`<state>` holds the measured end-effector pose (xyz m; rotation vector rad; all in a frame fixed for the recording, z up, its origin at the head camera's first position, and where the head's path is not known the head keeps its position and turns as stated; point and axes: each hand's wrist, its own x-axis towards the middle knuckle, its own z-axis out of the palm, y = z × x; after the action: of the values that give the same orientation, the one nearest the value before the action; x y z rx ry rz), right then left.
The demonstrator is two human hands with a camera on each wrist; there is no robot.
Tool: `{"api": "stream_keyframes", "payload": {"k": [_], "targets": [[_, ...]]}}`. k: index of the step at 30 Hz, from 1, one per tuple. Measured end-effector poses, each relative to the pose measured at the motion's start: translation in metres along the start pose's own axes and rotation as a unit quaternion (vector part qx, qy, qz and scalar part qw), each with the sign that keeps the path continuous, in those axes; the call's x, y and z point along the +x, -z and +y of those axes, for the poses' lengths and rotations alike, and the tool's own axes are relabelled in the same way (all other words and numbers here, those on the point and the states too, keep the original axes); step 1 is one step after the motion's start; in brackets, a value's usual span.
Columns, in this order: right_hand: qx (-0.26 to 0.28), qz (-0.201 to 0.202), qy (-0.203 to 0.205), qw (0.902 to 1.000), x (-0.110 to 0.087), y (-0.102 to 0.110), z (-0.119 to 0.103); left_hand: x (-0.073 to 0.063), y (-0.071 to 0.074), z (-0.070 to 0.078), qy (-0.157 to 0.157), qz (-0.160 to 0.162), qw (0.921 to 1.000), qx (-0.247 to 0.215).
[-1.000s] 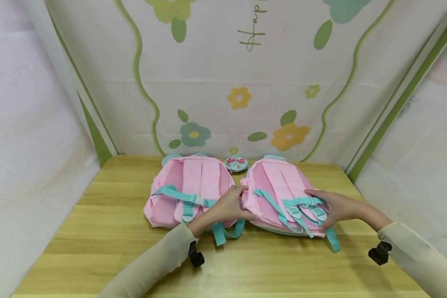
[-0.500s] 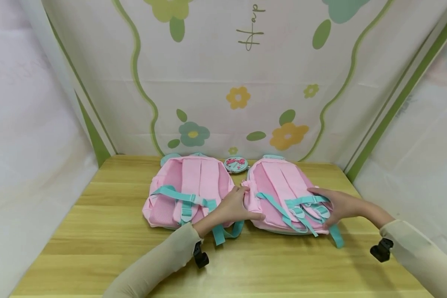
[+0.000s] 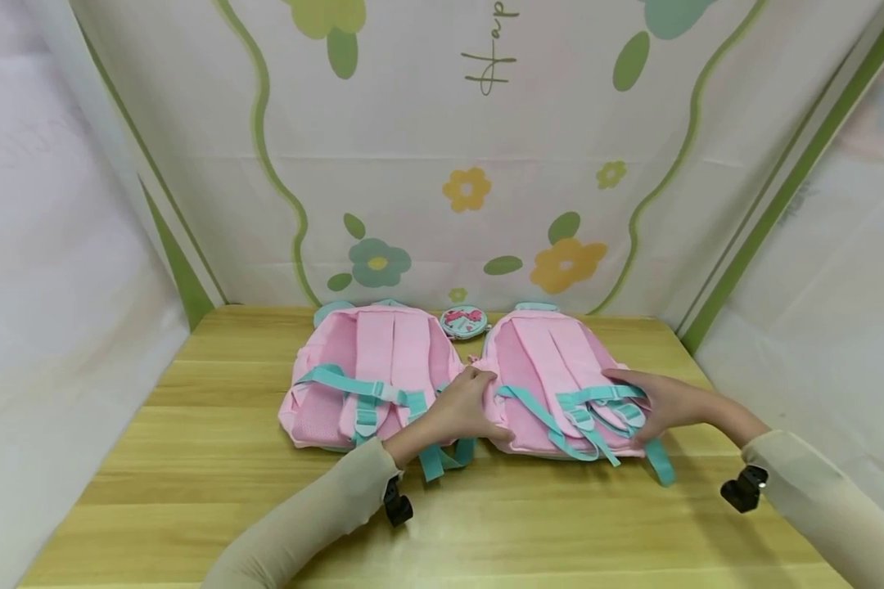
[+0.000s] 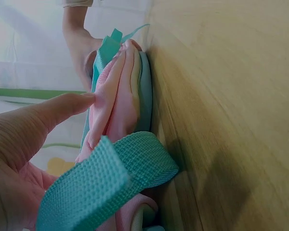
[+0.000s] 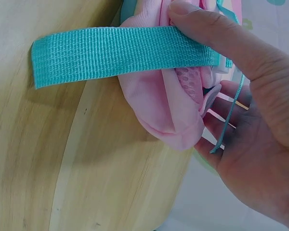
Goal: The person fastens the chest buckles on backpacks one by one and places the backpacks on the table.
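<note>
Two pink backpacks with teal straps lie on the table, their padded shoulder straps facing up. My left hand [image 3: 460, 409] spreads at the lower left corner of the right backpack [image 3: 541, 376], its thumb stretched along the near edge. In the left wrist view the straight thumb touches the pink fabric, and a loose teal strap end [image 4: 149, 159] crosses in front of the palm. Around the opposite lower corner my right hand [image 3: 666, 409] spreads, thumb [image 5: 188, 12] on the near side and loosely extended fingers on the far side. The left backpack [image 3: 372, 376] lies behind my left forearm.
Between the backpacks' tops sits a small round teal pouch [image 3: 464, 322] with a pink picture. The wooden table [image 3: 486, 532] ends at a flowered cloth wall [image 3: 427, 123] close behind the bags. Similar cloth hangs at both sides.
Both hands and the right backpack shifted slightly right between the earlier frames, and stay nearly still since. The left backpack keeps its place. The head view has also drifted a little.
</note>
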<state>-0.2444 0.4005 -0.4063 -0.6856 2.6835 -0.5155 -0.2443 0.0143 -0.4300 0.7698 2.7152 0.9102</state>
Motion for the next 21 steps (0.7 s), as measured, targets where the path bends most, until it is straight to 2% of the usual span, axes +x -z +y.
{"api": "stream_keyframes", "payload": {"k": [12, 21], "targets": [[0.010, -0.015, -0.005, 0.9998, 0.0040, 0.0025, 0.0013, 0.0051, -0.0002, -0.0001, -0.010, -0.002, 0.9999, 0.012], [0.021, -0.015, -0.007, 0.9996, 0.0051, -0.0006, 0.0016, 0.0042, 0.0000, -0.0016, -0.008, -0.002, 1.0000, -0.006]]}}
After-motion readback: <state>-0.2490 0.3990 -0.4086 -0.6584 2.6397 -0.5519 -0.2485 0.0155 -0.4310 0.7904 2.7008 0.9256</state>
